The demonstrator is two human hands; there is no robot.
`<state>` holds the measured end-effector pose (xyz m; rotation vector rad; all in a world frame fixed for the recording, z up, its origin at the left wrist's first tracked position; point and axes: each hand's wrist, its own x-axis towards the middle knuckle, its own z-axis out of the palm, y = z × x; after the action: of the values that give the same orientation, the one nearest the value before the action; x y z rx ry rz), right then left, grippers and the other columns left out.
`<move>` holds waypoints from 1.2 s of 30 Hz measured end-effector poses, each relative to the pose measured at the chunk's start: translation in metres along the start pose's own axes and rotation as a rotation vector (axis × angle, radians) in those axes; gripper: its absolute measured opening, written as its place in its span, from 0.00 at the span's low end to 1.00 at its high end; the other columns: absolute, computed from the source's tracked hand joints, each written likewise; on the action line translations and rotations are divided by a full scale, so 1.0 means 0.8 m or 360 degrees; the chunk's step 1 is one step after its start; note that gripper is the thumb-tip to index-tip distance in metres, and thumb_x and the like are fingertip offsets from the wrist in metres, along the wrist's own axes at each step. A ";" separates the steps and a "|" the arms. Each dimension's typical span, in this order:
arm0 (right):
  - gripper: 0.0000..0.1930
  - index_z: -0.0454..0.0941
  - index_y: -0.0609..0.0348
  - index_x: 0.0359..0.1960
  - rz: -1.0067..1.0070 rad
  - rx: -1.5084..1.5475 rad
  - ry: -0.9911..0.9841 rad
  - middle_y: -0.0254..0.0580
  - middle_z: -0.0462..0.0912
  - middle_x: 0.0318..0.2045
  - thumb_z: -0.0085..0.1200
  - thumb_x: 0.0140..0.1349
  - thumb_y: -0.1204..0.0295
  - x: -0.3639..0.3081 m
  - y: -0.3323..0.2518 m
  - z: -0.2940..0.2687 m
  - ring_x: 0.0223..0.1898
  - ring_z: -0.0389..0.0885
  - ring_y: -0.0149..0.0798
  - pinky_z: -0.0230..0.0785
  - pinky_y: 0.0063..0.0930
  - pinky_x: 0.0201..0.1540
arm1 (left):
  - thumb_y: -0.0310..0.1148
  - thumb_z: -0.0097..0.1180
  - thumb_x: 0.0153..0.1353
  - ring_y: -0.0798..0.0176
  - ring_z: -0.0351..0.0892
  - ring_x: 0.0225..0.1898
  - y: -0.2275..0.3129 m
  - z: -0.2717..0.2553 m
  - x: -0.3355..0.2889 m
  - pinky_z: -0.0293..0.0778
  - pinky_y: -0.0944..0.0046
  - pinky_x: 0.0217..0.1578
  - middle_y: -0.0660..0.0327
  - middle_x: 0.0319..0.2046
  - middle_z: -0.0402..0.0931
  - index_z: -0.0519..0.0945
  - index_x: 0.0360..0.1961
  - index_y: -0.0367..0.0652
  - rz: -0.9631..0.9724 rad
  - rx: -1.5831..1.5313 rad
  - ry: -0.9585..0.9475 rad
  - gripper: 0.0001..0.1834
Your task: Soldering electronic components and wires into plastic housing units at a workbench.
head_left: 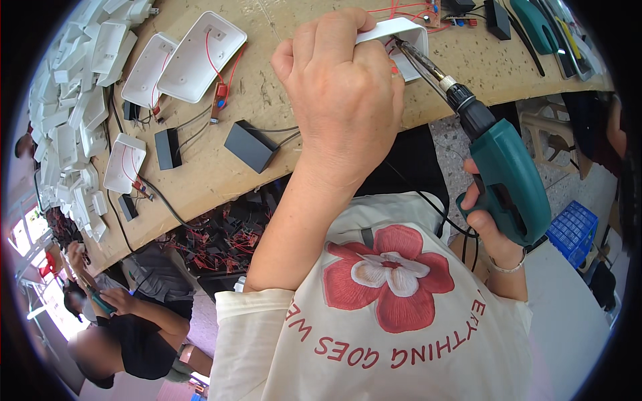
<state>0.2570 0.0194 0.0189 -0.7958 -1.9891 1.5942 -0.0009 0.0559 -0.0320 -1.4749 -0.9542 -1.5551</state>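
My left hand (341,93) is closed around a white plastic shell (418,41) at the table's near edge, its back turned up and hiding much of the shell. Gripped by its handle in my right hand (493,234) is a green soldering gun (513,177). The gun's metal tip reaches into the shell, where a bit of wire shows; whether tip and wire touch I cannot tell. Left of my left hand lie a black box (254,146) with leads, a second black box (167,148), and a large white shell (202,57) wired to a small circuit board (219,101).
White shells (73,127) pile up along the table's left side. Below the edge is a heap of red-and-black wired parts (224,230). Another green tool (535,27) lies far right. A blue crate (573,232) stands at right. A person (127,341) works at lower left.
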 end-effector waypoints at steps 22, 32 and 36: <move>0.36 0.64 0.66 0.55 0.0198 0.0183 0.0193 0.51 0.73 0.49 0.64 0.48 0.58 -0.014 -0.005 0.013 0.29 0.74 0.27 0.67 0.18 0.31 | 0.22 0.56 0.34 0.53 0.70 0.34 0.003 -0.002 0.002 0.61 0.57 0.35 0.55 0.33 0.71 0.72 0.20 0.37 -0.0061 -0.0027 -0.0038 0.08; 0.35 0.64 0.66 0.55 0.0126 0.0217 0.0133 0.51 0.72 0.50 0.64 0.49 0.60 -0.017 -0.004 0.013 0.30 0.74 0.27 0.67 0.18 0.31 | 0.21 0.56 0.35 0.53 0.70 0.33 0.000 0.003 -0.002 0.61 0.57 0.34 0.55 0.33 0.72 0.72 0.21 0.36 -0.0074 -0.0102 0.0040 0.08; 0.35 0.63 0.66 0.56 0.0152 0.0234 0.0114 0.52 0.72 0.50 0.63 0.50 0.60 -0.020 -0.003 0.013 0.30 0.74 0.27 0.68 0.18 0.32 | 0.21 0.56 0.35 0.53 0.70 0.33 0.000 0.002 -0.002 0.61 0.57 0.34 0.55 0.32 0.72 0.73 0.22 0.36 -0.0046 -0.0145 0.0075 0.09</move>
<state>0.2610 0.0007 0.0188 -0.8881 -1.7850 1.7189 -0.0001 0.0575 -0.0339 -1.4859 -0.8909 -1.6665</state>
